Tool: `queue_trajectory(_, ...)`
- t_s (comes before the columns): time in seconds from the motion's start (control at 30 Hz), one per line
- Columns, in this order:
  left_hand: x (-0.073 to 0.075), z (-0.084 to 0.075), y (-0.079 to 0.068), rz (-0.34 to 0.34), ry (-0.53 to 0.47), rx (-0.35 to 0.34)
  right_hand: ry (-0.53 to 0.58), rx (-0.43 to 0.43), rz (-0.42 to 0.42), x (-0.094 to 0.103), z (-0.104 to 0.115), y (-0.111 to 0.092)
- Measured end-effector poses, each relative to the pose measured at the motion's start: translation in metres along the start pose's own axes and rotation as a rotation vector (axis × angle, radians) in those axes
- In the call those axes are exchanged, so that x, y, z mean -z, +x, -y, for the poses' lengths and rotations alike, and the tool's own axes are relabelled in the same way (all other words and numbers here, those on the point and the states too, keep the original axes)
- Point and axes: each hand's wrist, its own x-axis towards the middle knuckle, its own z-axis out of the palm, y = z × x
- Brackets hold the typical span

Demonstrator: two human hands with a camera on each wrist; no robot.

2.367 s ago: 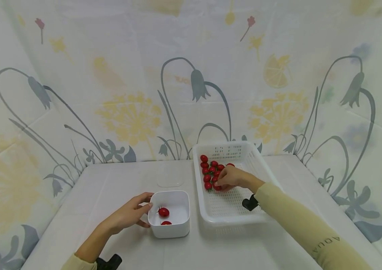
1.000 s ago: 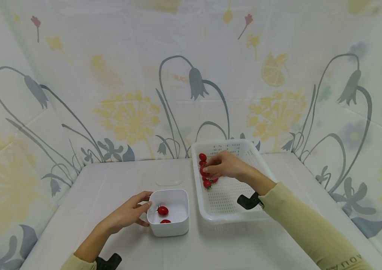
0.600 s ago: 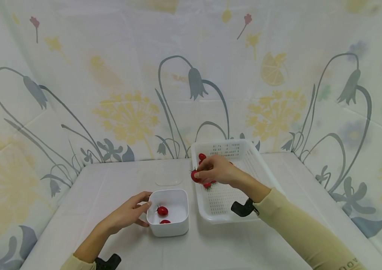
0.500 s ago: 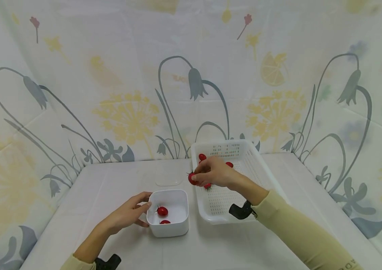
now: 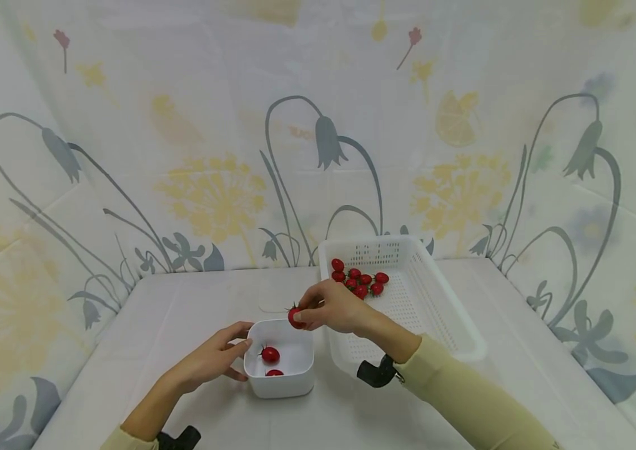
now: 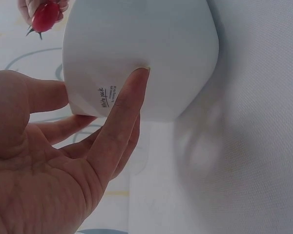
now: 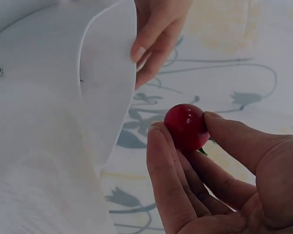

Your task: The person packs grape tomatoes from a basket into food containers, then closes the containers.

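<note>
My right hand [image 5: 332, 306] pinches a red cherry tomato [image 7: 186, 127] between thumb and fingertips, by the back right rim of a small white box [image 5: 281, 382]. Its green stem end points away from the thumb in the head view. Inside the box, two red tomatoes [image 5: 270, 355] show, one partly cut off by the front wall. Fingers spread, my left hand [image 5: 211, 359] rests against the left outer side of the box. In the left wrist view, one long finger [image 6: 122, 114] lies along the outer wall [image 6: 151, 39], beside small printed lettering.
To the right stands a white perforated basket [image 5: 419, 312], with several cherry tomatoes [image 5: 360, 291] in its back left part. A clear flat piece [image 5: 273, 303] lies behind the box on the white table [image 5: 194, 300]. A flower-patterned sheet [image 5: 318, 137] hangs behind.
My right hand has picked a tomato from the basket and carried it left, over the basket's edge to the box. The left hand has stayed at the box.
</note>
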Motion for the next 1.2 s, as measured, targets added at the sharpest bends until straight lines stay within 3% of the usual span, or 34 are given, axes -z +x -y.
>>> queue_trajectory(0.4,0.002,0.0,0.0,0.018,-0.009,-0.011,-0.165,-0.004,0.04,-0.042,-0.002,0.011)
queue_trajectory(0.7,0.002,0.001,0.0,0.033,-0.026,-0.017,-0.218,-0.043,0.052,-0.061,-0.009,0.02)
queue_trajectory(0.83,0.002,0.003,-0.001,0.029,-0.024,-0.024,-0.308,-0.051,0.071,-0.07,-0.011,0.025)
queue_trajectory(1.03,0.001,0.003,-0.001,0.038,-0.032,-0.037,-0.53,-0.012,0.08,-0.084,-0.011,0.03)
queue_trajectory(1.2,0.001,0.003,-0.001,0.039,-0.034,-0.045,-0.545,0.023,0.091,-0.094,-0.01,0.034)
